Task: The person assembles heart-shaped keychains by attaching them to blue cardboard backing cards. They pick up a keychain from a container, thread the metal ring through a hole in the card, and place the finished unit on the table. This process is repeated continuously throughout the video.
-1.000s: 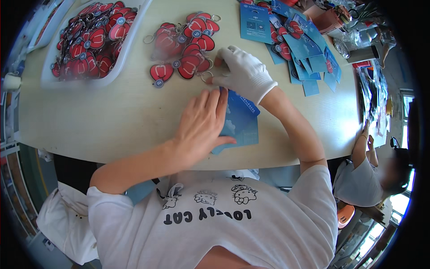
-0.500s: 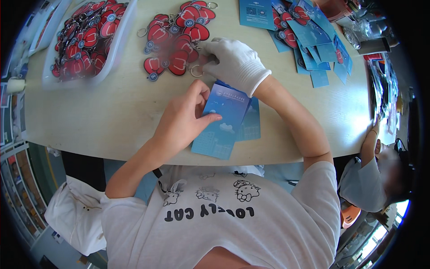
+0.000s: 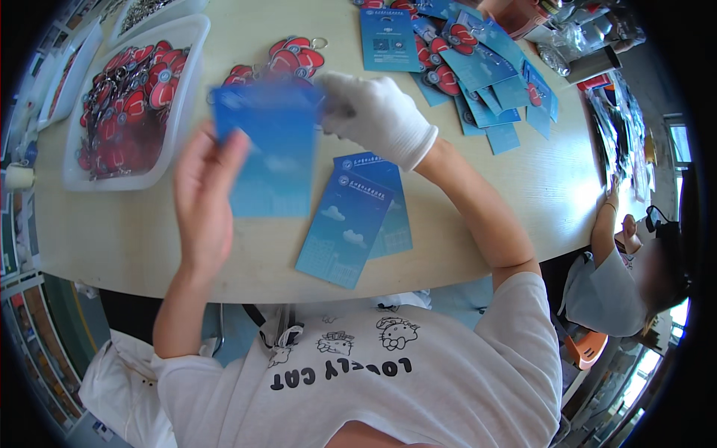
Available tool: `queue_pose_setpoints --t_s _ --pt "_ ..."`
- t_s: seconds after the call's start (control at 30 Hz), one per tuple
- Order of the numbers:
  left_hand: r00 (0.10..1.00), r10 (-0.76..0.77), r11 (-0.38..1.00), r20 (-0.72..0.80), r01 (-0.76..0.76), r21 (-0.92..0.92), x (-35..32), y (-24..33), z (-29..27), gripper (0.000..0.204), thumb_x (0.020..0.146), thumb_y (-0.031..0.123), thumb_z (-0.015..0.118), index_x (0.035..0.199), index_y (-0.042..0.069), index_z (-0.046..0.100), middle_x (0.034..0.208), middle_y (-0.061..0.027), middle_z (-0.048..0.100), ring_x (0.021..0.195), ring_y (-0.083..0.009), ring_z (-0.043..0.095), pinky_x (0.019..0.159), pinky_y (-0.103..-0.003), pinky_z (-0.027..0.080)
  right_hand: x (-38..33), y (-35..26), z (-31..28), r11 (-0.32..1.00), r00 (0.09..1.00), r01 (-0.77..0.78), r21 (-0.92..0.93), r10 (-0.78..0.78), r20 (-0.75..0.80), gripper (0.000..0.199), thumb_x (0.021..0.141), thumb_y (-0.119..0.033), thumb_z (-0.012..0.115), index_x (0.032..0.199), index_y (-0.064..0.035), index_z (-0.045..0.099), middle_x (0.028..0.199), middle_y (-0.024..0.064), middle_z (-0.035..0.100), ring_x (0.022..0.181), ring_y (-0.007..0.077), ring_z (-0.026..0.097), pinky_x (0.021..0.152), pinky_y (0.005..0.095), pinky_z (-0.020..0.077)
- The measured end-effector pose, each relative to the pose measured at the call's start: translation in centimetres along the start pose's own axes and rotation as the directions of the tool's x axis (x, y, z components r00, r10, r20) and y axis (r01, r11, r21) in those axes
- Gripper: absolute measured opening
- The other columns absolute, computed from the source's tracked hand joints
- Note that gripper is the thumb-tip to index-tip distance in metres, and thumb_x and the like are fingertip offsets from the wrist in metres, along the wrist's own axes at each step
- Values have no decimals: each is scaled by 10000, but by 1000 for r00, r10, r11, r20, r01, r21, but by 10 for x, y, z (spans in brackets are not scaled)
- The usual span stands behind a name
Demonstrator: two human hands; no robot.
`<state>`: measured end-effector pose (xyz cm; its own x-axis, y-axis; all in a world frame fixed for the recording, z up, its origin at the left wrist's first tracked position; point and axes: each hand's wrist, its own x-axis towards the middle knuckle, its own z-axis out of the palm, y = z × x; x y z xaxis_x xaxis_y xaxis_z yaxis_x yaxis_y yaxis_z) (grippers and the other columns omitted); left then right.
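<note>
My bare left hand (image 3: pixel 205 201) pinches a blue card (image 3: pixel 272 172) between thumb and fingers, raised above the table and blurred. At the card's upper right edge is my right hand (image 3: pixel 377 123), in a white glove. Its fingers are curled, and whatever they may hold is hidden or smeared. Two more blue cards lie overlapping in front of me: a front card (image 3: pixel 343 231) and a back card (image 3: pixel 394 224). Just beyond the raised card is a small pile of red bow-shaped keychains (image 3: pixel 295 58), partly covered by it.
A clear plastic tub (image 3: pixel 193 82) at the left holds many red keychains (image 3: pixel 134 108); another tub (image 3: pixel 153 13) with metal parts stands behind it. Blue cards (image 3: pixel 485 71) and keychains are heaped at the far right. A person (image 3: pixel 609 287) sits at the right beside stacked packets (image 3: pixel 631 142).
My left hand has moved left and up, now with a raised blue card. The right hand has shifted slightly left in the picture. Two cards stay on the table, and the whole view has shifted.
</note>
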<state>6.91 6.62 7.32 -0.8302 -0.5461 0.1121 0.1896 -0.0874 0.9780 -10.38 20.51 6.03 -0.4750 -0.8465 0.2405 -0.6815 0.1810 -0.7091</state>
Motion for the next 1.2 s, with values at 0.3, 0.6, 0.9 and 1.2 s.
queue_pose_setpoints --t_s 0.3,0.6,0.9,1.2 --pt "955 296 950 29 -297 94 84 -38 24 189 945 125 564 1097 12 572 981 -2 617 897 -47 543 809 -216 423 8 -12 -50 967 953 248 -62 -255 -160 302 762 29 644 1055 -33 606 882 73 697 798 167 697 701 269 547" --pt "977 173 973 126 -150 -173 67 -41 45 205 966 106 517 1142 4 540 1032 -32 611 920 -66 548 822 -219 423 7 -5 -47 934 906 335 -127 -356 -230 338 728 86 687 1031 21 551 982 78 684 757 166 698 604 240 564" --pt "753 651 664 98 -628 407 78 -45 33 164 967 75 502 1100 -17 521 852 -46 612 762 -103 591 659 -240 467 11 -9 -40 811 753 580 -76 -569 -331 333 714 132 671 1013 36 562 998 120 684 797 196 704 656 262 572" --pt "986 103 926 130 -47 -375 51 -39 58 225 895 82 628 1107 14 592 1008 -24 656 896 -64 604 807 -221 479 8 -12 -33 850 761 479 -220 -527 -378 341 695 98 718 1000 29 583 997 131 685 753 201 692 624 250 548"
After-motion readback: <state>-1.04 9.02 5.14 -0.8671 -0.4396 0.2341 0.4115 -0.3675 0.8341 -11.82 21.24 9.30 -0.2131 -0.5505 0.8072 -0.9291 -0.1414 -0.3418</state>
